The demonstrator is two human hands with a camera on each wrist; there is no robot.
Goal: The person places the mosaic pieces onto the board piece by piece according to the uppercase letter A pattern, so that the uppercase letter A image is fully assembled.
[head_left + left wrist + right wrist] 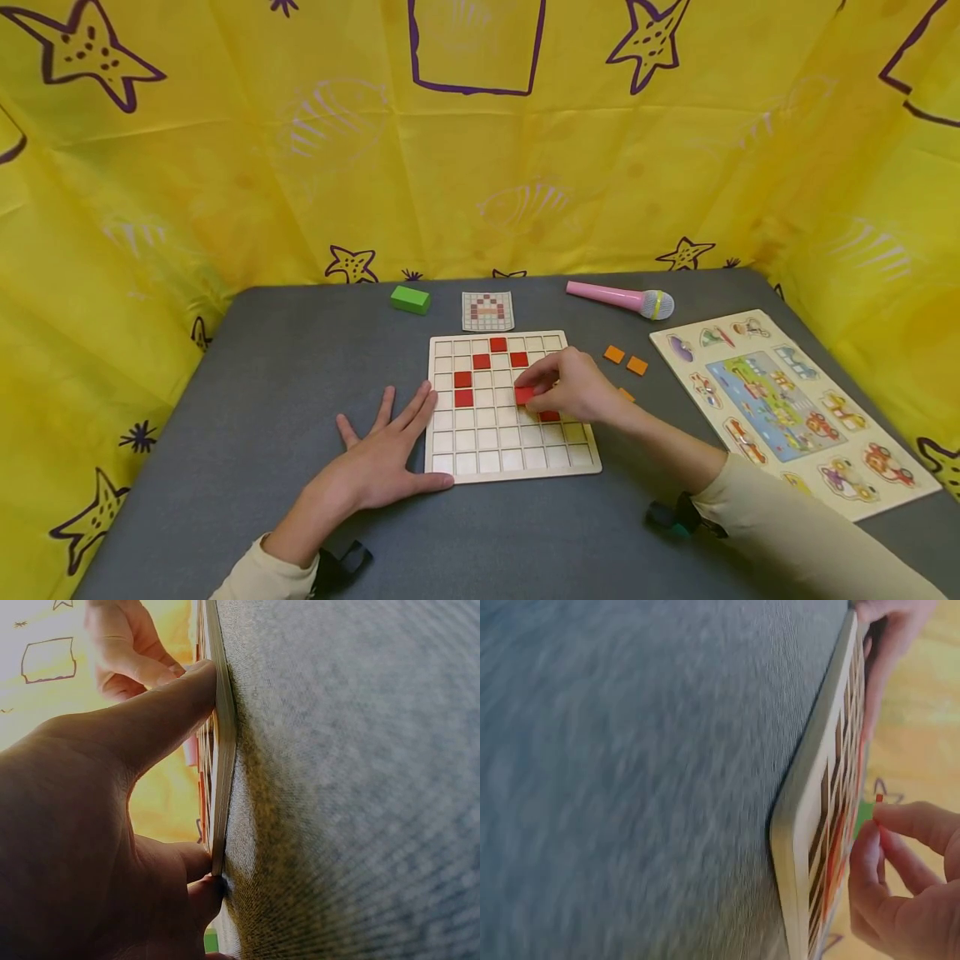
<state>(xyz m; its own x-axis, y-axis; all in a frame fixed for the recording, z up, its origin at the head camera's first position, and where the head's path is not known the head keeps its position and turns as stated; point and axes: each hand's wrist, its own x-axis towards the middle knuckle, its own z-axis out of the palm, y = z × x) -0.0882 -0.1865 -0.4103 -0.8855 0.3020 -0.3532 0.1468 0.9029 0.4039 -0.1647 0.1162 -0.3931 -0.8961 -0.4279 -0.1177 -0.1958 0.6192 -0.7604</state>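
Note:
A pale wooden grid board (487,440) lies on the grey table, with several red square tiles (482,362) set in its cells. My right hand (576,387) is over the board's right half and pinches a red tile (523,396) between thumb and fingers; the right wrist view shows a sliver of red at the fingertips. Partly behind that hand another red tile (550,416) sits in the grid. With spread fingers, my left hand (381,467) rests along the board's left edge, its thumb touching the front left corner.
A small pattern card (487,312) lies behind the board, with a green block (410,300) to its left and a pink toy microphone (618,300) to its right. Several orange tiles (614,354) lie right of the board. A wooden picture puzzle (795,408) is farther right.

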